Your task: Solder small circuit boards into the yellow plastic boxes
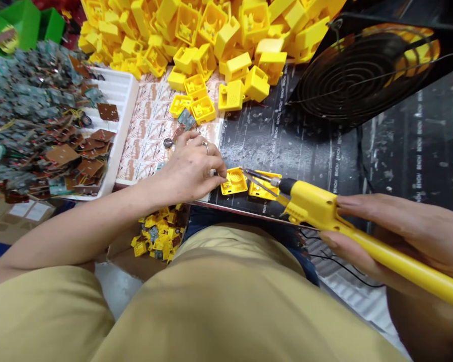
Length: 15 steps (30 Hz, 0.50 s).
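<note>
One yellow housing (234, 181): lying at the near edge of the surface (305, 146), within easy reach.
Left hand (191, 168): grip pinching the housing's left edge, steadying it.
Right hand (400, 236): grip wrapping around the soldering iron (324, 208), keeping its tip angled over the housing.

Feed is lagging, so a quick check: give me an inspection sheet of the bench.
Surface: black bench mat, scuffed and flecked.
Job's things: yellow case and second yellow part side by side at near edge; soldering iron tip over the second part.
Clutter: pile of yellow housings at back; white tray heaped with circuit boards, left.
Grippers: left hand pinches the yellow case; right hand grips the soldering iron.
Cables: thin black cable below the iron.
Surroundings: black fan, green bins, carton of yellow parts below bench.
</note>
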{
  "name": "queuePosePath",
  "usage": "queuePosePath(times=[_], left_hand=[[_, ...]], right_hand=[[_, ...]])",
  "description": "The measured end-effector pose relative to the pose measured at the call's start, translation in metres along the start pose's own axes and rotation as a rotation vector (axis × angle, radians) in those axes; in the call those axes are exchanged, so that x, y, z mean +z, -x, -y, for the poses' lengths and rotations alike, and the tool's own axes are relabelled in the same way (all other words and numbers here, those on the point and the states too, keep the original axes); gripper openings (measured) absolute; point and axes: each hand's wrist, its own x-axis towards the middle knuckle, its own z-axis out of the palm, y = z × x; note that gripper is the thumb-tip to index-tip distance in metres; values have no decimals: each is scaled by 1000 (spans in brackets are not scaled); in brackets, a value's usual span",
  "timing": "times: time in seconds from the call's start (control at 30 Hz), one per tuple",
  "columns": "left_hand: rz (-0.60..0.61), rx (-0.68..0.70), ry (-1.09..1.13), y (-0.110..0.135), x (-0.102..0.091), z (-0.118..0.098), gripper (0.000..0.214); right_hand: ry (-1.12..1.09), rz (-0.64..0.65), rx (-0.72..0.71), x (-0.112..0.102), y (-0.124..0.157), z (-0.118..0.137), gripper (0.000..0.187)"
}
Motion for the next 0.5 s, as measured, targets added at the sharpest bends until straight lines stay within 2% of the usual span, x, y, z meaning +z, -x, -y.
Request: queuePosePath(times=[0.07, 0.13, 0.3, 0.5], left_hand=[[20, 12, -15, 2, 1, -1, 21], [34, 19, -18, 2, 1, -2, 22], [105, 9, 6, 0, -1, -5, 22], [142, 15, -56, -5, -2, -8, 20]], right_hand=[[-74, 46, -56, -1, -1, -6, 22], [-104, 92, -48, -2, -4, -8, 13], [-62, 128, -165, -5, -19, -5, 6], [-36, 166, -273, -9, -40, -2, 14]])
